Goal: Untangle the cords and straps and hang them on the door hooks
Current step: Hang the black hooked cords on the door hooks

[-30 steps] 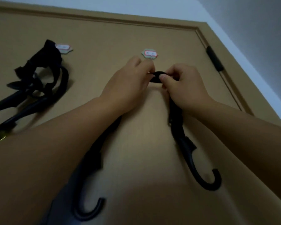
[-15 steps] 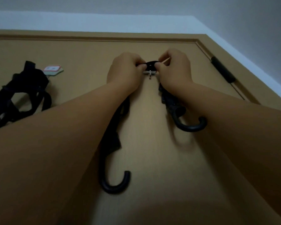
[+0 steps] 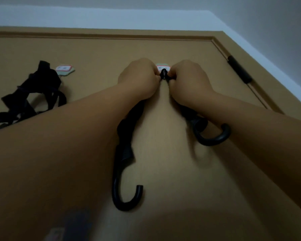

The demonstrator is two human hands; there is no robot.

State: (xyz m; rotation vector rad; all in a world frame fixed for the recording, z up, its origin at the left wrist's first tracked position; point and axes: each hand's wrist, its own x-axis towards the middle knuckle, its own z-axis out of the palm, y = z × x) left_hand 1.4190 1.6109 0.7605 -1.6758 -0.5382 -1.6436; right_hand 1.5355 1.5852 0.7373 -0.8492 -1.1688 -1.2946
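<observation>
A black bungee cord hangs down the brown door in two strands, each ending in a curved black end hook: one low at the centre, one higher on the right. Its middle loops over the small door hook under a sticker plate. My left hand and my right hand each pinch the cord on either side of that hook, fingers curled. A bundle of black straps hangs from the other door hook at the left.
A black door hinge sits at the door's right edge by the white frame. My forearms cover much of the lower door. Grey wall runs above and to the right.
Both hands lifted the cord up to the door hook and its middle now sits over the hook. The view shifted slightly; the hanging end hooks rose and swing.
</observation>
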